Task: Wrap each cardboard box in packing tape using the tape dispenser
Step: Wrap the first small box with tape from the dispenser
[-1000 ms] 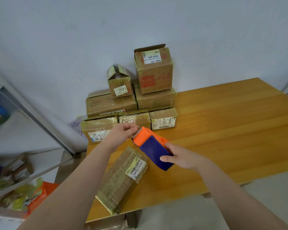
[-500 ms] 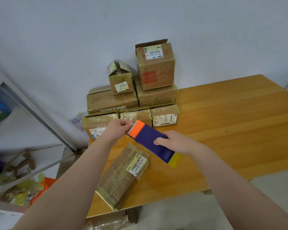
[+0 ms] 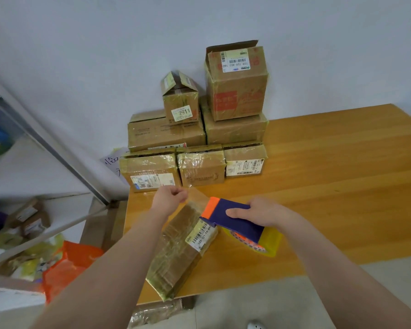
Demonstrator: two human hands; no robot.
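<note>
A long flat cardboard box (image 3: 176, 250) with a barcode label lies slantwise on the wooden table (image 3: 330, 186), near its front left corner. Over its far end my right hand (image 3: 259, 212) grips the blue and orange tape dispenser (image 3: 233, 217), whose yellow tape roll sticks out at the lower right. My left hand (image 3: 169, 198) pinches the free end of a clear tape strip (image 3: 196, 197) stretched from the dispenser's orange edge.
A stack of several taped cardboard boxes (image 3: 199, 138) stands against the wall at the table's back left. A metal shelf frame (image 3: 57, 150) and an orange bag (image 3: 69, 264) with clutter are on the left, below table height. The table's right half is bare wood.
My right hand has drawn the dispenser toward me and to the right, down over the box. A strip of tape now spans between it and my left hand.
</note>
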